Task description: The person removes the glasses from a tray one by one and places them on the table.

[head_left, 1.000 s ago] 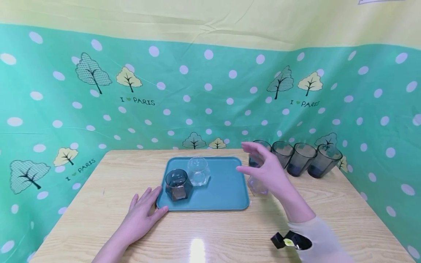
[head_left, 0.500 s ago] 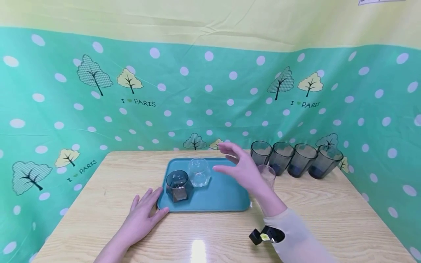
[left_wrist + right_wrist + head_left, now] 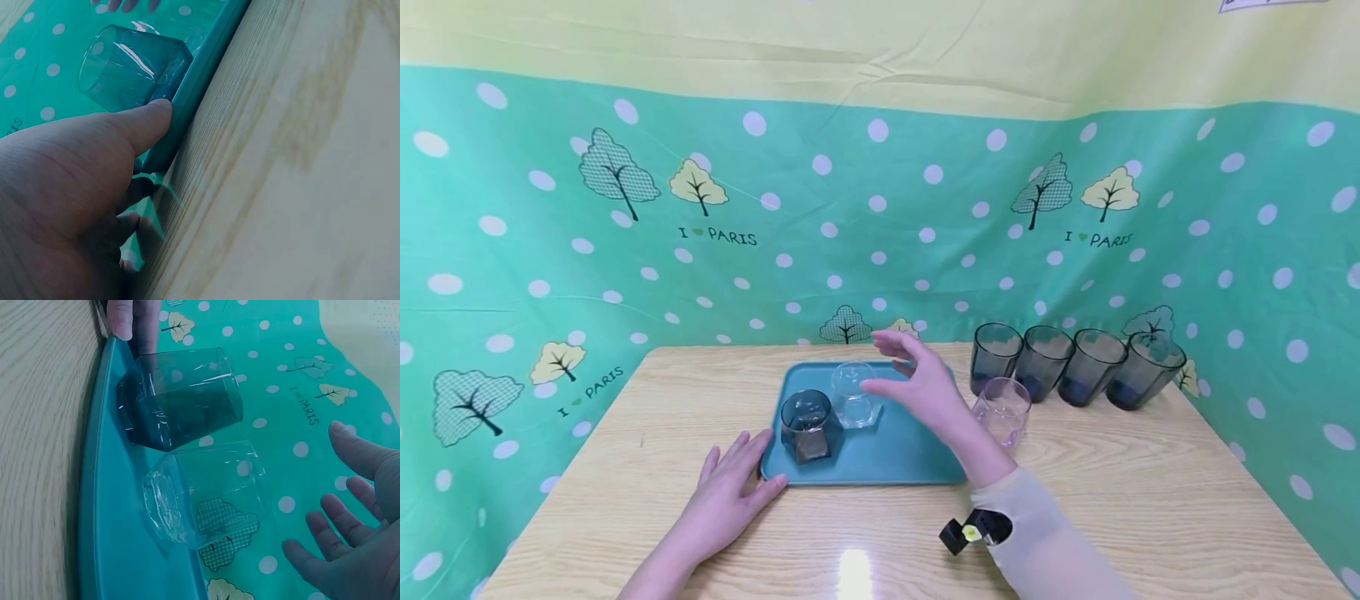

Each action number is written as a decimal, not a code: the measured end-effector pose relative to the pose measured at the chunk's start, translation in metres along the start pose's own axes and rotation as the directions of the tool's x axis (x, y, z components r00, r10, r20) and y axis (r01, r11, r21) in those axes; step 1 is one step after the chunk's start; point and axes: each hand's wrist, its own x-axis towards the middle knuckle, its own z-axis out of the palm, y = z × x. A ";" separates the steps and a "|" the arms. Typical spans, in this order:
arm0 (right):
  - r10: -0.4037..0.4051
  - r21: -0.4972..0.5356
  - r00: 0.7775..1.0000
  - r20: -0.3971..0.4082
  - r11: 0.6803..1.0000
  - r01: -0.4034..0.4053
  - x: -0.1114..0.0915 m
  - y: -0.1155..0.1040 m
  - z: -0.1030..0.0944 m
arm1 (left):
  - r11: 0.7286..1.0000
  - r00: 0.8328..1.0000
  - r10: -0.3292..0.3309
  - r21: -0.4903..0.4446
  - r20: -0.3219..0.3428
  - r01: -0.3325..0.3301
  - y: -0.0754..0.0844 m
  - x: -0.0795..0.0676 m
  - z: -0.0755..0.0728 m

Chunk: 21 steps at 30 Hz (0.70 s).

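On the blue tray (image 3: 895, 462), a dark smoky tumbler (image 3: 808, 425) and a clear glass tumbler (image 3: 854, 398) stand upright side by side. My left hand (image 3: 726, 500) rests at the tray's front left corner, the thumb at the front rim and relaxed fingers along the left side. In the left wrist view the thumb (image 3: 153, 122) touches the rim. My right hand (image 3: 921, 387) is over the tray, fingers spread and nothing in them. From the right wrist view, the clear tumbler (image 3: 203, 494) faces the open hand with a gap between.
Another clear tumbler (image 3: 1003, 408) stands right of the tray, partly behind my right forearm. Several tall dark glasses (image 3: 1093, 367) line up at the table's back right. A green patterned cloth (image 3: 880, 225) hangs behind the wooden table (image 3: 1097, 483).
My right hand has moved left from beside the clear tumbler on the right, over the tray toward the clear tumbler there. The left hand stays at the tray corner.
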 end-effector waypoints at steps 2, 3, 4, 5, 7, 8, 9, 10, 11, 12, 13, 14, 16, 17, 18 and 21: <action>0.007 -0.004 1.000 0.003 1.000 -0.007 0.001 0.002 0.002 | 1.000 1.000 0.000 0.000 0.000 0.000 0.000 0.000 0.000; 0.012 -0.006 1.000 0.006 1.000 -0.012 0.002 0.003 0.003 | 1.000 1.000 0.000 0.001 0.001 0.000 0.001 0.000 0.000; 0.017 -0.010 1.000 0.009 1.000 -0.017 0.002 0.004 0.004 | 1.000 1.000 0.000 0.001 0.001 0.000 0.001 -0.001 0.000; 0.025 -0.015 1.000 0.013 1.000 -0.025 0.003 0.006 0.005 | 1.000 1.000 -0.001 0.001 0.002 0.001 0.001 -0.001 0.000; 0.038 -0.024 0.999 0.021 0.999 -0.038 0.003 0.009 0.006 | 1.000 1.000 -0.002 0.001 0.003 0.002 0.001 -0.001 0.000; 0.044 -0.030 0.999 0.024 0.999 -0.044 0.003 0.010 0.007 | 1.000 1.000 -0.003 0.001 0.004 0.003 0.001 -0.001 0.000; 0.051 -0.032 0.998 0.026 0.998 -0.050 0.003 0.012 0.008 | 1.000 1.000 -0.003 0.001 0.004 0.003 0.001 -0.001 0.000; 0.055 -0.035 0.998 0.029 0.998 -0.054 0.004 0.013 0.008 | 1.000 1.000 -0.003 0.000 0.005 0.003 0.000 0.000 0.000; 0.060 -0.038 0.998 0.030 0.998 -0.059 0.004 0.015 0.009 | 1.000 1.000 -0.003 0.001 0.006 0.003 0.000 0.000 0.000; 0.063 -0.037 0.997 0.034 0.997 -0.062 0.004 0.016 0.009 | 1.000 1.000 -0.004 0.000 0.008 0.004 0.000 0.000 0.000; 0.068 -0.036 0.997 0.039 0.997 -0.067 0.005 0.018 0.009 | 1.000 1.000 -0.005 0.000 0.009 0.005 0.000 0.000 0.000; 0.075 -0.035 0.996 0.044 0.997 -0.073 0.005 0.020 0.010 | 1.000 1.000 -0.004 0.000 0.009 0.004 0.000 0.000 0.000; 0.088 -0.030 0.995 0.055 0.996 -0.087 0.006 0.022 0.011 | 1.000 1.000 -0.003 0.000 0.009 0.003 0.000 0.000 0.000; 0.094 -0.029 0.994 0.062 0.995 -0.093 0.006 0.024 0.012 | 1.000 1.000 -0.002 0.001 0.009 0.002 0.000 0.000 0.000; 0.099 -0.027 0.993 0.068 0.995 -0.098 0.007 0.025 0.012 | 1.000 1.000 -0.001 0.000 0.008 0.001 0.001 0.000 0.000; 0.108 -0.032 0.991 0.078 0.994 -0.106 0.006 0.027 0.013 | 1.000 1.000 0.000 0.002 0.008 0.000 0.001 0.000 0.000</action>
